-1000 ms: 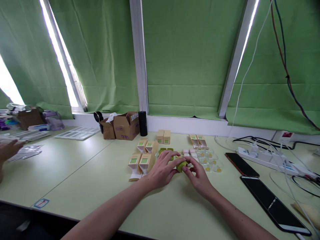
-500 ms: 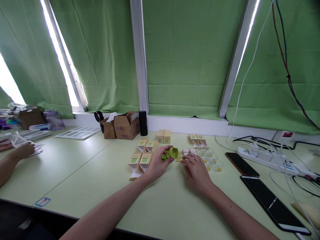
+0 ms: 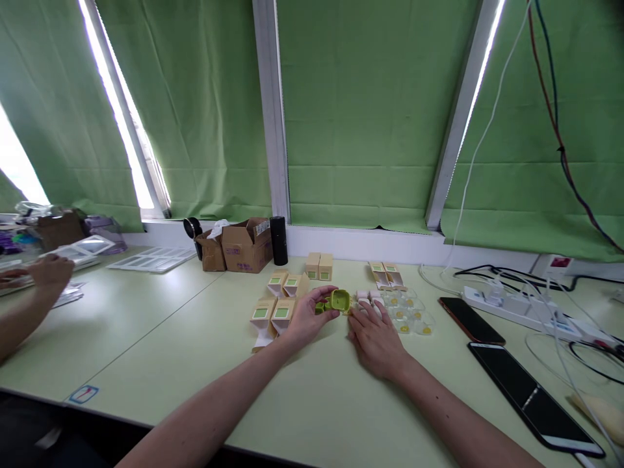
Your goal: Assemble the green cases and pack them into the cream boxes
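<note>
My left hand (image 3: 308, 319) pinches a small green case (image 3: 338, 300) with its lid open, held just above the table. My right hand (image 3: 374, 337) lies beside it, fingers stretched forward over small white pieces (image 3: 366, 296); whether it touches one I cannot tell. Several tan cartons with green labels (image 3: 273, 311) stand left of my left hand. Clear blister trays with yellow dots (image 3: 409, 315) lie to the right.
Two more tan cartons (image 3: 319, 265) and a pair of flat ones (image 3: 387, 274) sit farther back. Brown cardboard boxes (image 3: 238, 246) and a black cylinder (image 3: 278, 240) stand by the window. Two phones (image 3: 511, 364), a power strip (image 3: 517, 305) and cables lie right. Another person's hand (image 3: 46, 272) works at far left.
The green case went from both hands low on the table to my left hand alone, lifted and opened. My right hand let go and reached forward to the white pieces.
</note>
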The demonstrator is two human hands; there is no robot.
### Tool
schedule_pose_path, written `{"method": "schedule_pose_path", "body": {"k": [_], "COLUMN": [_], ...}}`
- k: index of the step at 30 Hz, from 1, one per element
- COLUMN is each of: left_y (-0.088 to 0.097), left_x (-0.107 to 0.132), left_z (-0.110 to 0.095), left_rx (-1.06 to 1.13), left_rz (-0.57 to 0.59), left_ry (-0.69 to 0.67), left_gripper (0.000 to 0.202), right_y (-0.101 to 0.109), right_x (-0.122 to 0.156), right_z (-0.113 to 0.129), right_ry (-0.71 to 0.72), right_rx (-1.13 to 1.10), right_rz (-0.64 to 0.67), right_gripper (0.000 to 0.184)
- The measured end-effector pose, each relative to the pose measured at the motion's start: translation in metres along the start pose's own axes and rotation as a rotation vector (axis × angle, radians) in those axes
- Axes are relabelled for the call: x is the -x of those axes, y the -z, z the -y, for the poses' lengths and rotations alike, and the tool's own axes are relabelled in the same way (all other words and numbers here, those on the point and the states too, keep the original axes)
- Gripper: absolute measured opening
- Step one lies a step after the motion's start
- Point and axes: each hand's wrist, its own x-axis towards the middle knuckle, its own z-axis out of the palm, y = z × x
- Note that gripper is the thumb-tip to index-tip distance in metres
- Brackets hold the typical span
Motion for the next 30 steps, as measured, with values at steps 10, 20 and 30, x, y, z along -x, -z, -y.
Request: {"method": "schedule_pose_path", "body": {"k": [10,20,30], "left_y": [0.001,0.001,0.001], "left_x": [0.001,0.002,0.004], "left_z": [-0.002,-0.005,-0.008], "left_rx": [-0.057,-0.141,-0.317], "left_rz": [-0.046,-0.075,-0.111], "left_ry": [-0.023,-0.068,-0.127], "left_gripper": [0.054,0.048,0.043], "right_y": [0.005,0.022,0.035], "right_x": [-0.006,-0.003,-0.002], "right_z": [0.001,0.008,0.013], "right_ry": [0.030,0.006,-0.150], "right_rx": [0.008,-0.276,-0.951], "right_rz": [-0.162,-0.362,-0.418], "right_gripper": [0.017,0.020,0.021]}}
